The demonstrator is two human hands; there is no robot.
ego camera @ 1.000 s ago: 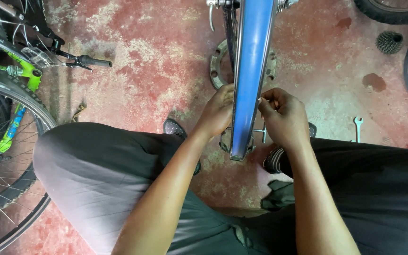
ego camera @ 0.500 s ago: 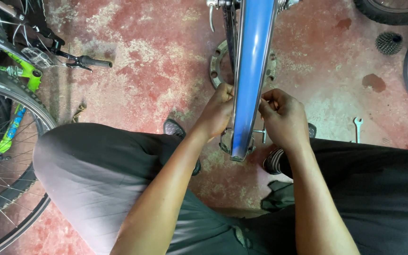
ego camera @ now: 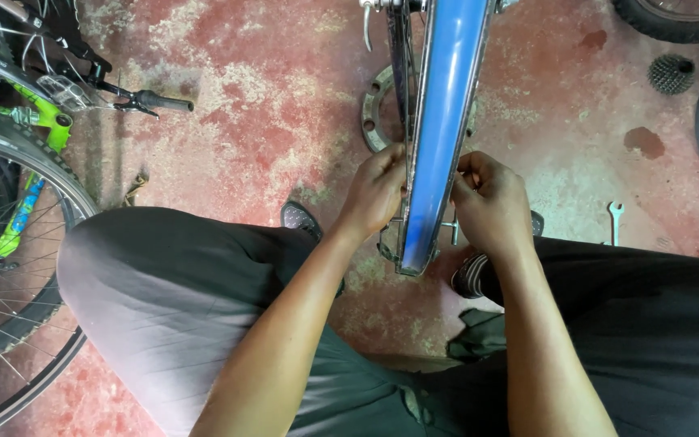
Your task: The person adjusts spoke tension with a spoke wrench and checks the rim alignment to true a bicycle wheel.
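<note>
Nearest the camera are the person's two knees in grey trousers, spread wide, with two bare forearms reaching forward between them. The left hand and the right hand sit level with each other, one on each side of a single bicycle rim lined with blue rim tape, which stands on edge and runs away from the person toward the top of the view. Both hands are curled, knuckles up, fingers pressed against the rim's side walls near its lower end; they are apart from each other, the rim between them, and whether they pinch anything small there cannot be told. Two shoes peek out beneath, one dark shoe at the left and one striped at the right. Farther out on the red floor lie one open-ended spanner, one metal ring and one cassette sprocket. One green bicycle stands at the left edge.
</note>
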